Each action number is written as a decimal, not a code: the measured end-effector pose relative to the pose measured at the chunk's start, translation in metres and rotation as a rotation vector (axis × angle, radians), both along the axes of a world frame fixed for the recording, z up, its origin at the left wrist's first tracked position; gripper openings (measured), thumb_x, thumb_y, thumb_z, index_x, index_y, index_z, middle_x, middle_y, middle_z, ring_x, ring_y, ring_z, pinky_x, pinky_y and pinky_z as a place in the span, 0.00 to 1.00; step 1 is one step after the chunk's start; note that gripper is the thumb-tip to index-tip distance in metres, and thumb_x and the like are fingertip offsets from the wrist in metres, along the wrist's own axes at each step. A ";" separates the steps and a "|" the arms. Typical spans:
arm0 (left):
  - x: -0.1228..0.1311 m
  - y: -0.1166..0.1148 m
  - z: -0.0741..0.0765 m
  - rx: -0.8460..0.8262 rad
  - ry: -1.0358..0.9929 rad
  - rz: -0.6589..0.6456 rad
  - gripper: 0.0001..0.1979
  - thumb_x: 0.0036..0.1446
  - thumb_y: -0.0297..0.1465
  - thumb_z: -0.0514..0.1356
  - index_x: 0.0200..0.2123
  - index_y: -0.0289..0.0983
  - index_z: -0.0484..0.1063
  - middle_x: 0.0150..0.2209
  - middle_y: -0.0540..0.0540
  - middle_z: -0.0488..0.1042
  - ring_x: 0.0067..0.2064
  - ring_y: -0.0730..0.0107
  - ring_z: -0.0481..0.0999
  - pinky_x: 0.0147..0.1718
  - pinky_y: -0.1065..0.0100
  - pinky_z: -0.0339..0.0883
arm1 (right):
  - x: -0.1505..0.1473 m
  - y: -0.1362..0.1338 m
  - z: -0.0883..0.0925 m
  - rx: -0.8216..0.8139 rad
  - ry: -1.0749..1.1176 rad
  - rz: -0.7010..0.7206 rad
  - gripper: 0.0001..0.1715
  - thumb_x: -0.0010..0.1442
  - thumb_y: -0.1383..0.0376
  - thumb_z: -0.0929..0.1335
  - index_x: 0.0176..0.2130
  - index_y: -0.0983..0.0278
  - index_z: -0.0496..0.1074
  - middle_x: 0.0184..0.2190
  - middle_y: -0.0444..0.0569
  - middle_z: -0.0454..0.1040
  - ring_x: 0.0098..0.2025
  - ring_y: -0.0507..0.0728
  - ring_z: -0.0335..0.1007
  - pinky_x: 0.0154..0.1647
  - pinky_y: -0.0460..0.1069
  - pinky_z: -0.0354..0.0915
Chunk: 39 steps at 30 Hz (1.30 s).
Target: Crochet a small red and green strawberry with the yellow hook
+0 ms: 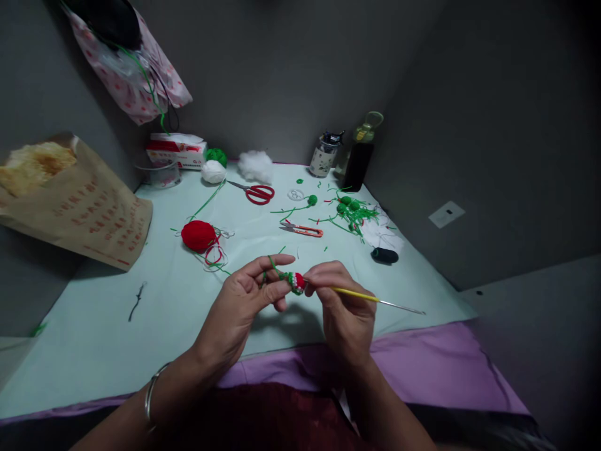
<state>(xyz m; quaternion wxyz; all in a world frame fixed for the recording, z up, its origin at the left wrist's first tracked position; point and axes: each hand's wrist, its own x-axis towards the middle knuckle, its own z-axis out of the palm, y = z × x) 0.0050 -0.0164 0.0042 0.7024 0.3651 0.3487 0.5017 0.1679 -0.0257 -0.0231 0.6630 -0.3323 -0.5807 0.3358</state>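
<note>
Between the thumb and fingers of my left hand (253,291) is a small crocheted piece (296,283) in red, white and green. Green yarn (271,263) runs over the left fingers. My right hand (345,307) is closed around a crochet hook (359,294) with a yellow handle; one metal end points out to the right, and the other reaches toward the crocheted piece. Whether that tip sits inside a stitch cannot be made out. Left of my hands lies a red yarn ball (200,235), with loose red, white and green strands beside it.
Red-handled scissors (260,194) and orange thread snips (303,230) lie beyond my hands. Several green crocheted balls (346,203) sit at right, near a black spool (384,255). A paper bag (103,213) stands at left. White stuffing (255,166), a pen cup (323,156) and a bottle (360,156) line the back.
</note>
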 end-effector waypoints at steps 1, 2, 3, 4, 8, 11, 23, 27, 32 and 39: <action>0.000 0.000 0.000 -0.007 -0.007 -0.012 0.16 0.54 0.27 0.73 0.47 0.40 0.83 0.28 0.55 0.72 0.23 0.85 0.69 0.27 0.79 0.62 | 0.000 0.000 0.000 -0.004 0.010 0.007 0.10 0.66 0.67 0.71 0.43 0.53 0.83 0.36 0.47 0.78 0.37 0.55 0.73 0.35 0.51 0.69; 0.000 0.000 0.001 -0.022 -0.018 -0.033 0.20 0.54 0.27 0.73 0.50 0.40 0.81 0.27 0.56 0.71 0.22 0.86 0.67 0.25 0.79 0.60 | 0.000 0.001 0.000 -0.015 0.019 0.019 0.10 0.66 0.67 0.71 0.43 0.53 0.83 0.36 0.46 0.78 0.37 0.54 0.73 0.35 0.50 0.69; 0.000 0.000 0.001 -0.040 -0.033 -0.061 0.24 0.53 0.27 0.73 0.55 0.41 0.78 0.26 0.57 0.70 0.20 0.87 0.65 0.22 0.80 0.57 | 0.000 0.001 0.000 -0.032 0.030 0.034 0.10 0.66 0.66 0.71 0.42 0.53 0.83 0.36 0.46 0.77 0.36 0.54 0.72 0.35 0.50 0.69; -0.001 0.000 0.002 -0.062 -0.048 -0.094 0.30 0.53 0.27 0.73 0.59 0.41 0.75 0.25 0.58 0.69 0.18 0.88 0.62 0.20 0.80 0.54 | 0.000 0.001 0.000 -0.049 0.038 0.052 0.10 0.66 0.66 0.71 0.42 0.53 0.83 0.36 0.46 0.77 0.36 0.54 0.72 0.35 0.50 0.69; -0.004 0.003 0.003 -0.125 -0.090 -0.204 0.44 0.52 0.27 0.74 0.69 0.38 0.61 0.25 0.58 0.70 0.15 0.91 0.53 0.15 0.80 0.46 | -0.001 0.002 0.000 -0.090 0.029 0.120 0.10 0.66 0.66 0.71 0.42 0.53 0.83 0.39 0.47 0.77 0.39 0.54 0.74 0.38 0.50 0.71; -0.007 0.006 0.002 -0.147 -0.098 -0.237 0.49 0.51 0.28 0.75 0.72 0.37 0.56 0.28 0.54 0.74 0.15 0.91 0.52 0.14 0.81 0.44 | -0.002 0.002 -0.001 -0.102 0.030 0.144 0.10 0.67 0.66 0.70 0.42 0.53 0.83 0.41 0.47 0.78 0.38 0.53 0.73 0.37 0.49 0.71; 0.003 0.001 0.005 -0.080 0.028 -0.166 0.54 0.47 0.26 0.75 0.73 0.45 0.53 0.33 0.54 0.72 0.18 0.88 0.55 0.15 0.79 0.45 | -0.004 -0.002 0.000 -0.021 0.013 0.000 0.10 0.67 0.68 0.70 0.41 0.55 0.82 0.35 0.46 0.79 0.40 0.54 0.73 0.41 0.50 0.70; 0.000 0.002 0.003 -0.103 0.014 -0.214 0.51 0.51 0.31 0.74 0.73 0.42 0.53 0.33 0.52 0.72 0.20 0.85 0.55 0.16 0.77 0.44 | 0.000 0.000 -0.001 -0.100 0.111 0.074 0.09 0.67 0.66 0.70 0.40 0.56 0.82 0.37 0.46 0.76 0.34 0.52 0.73 0.35 0.49 0.69; -0.003 0.005 -0.002 -0.104 0.031 -0.209 0.48 0.50 0.29 0.74 0.72 0.42 0.58 0.31 0.53 0.69 0.22 0.83 0.53 0.18 0.75 0.44 | 0.008 0.002 0.005 -0.184 0.218 0.116 0.08 0.67 0.64 0.70 0.38 0.58 0.82 0.34 0.45 0.73 0.28 0.49 0.71 0.30 0.48 0.69; -0.006 0.003 -0.004 -0.116 0.007 -0.266 0.30 0.51 0.31 0.72 0.59 0.43 0.77 0.33 0.51 0.71 0.22 0.83 0.49 0.18 0.72 0.41 | 0.016 0.006 0.016 -0.358 0.406 0.206 0.10 0.65 0.62 0.72 0.32 0.63 0.78 0.28 0.43 0.69 0.24 0.47 0.64 0.23 0.43 0.64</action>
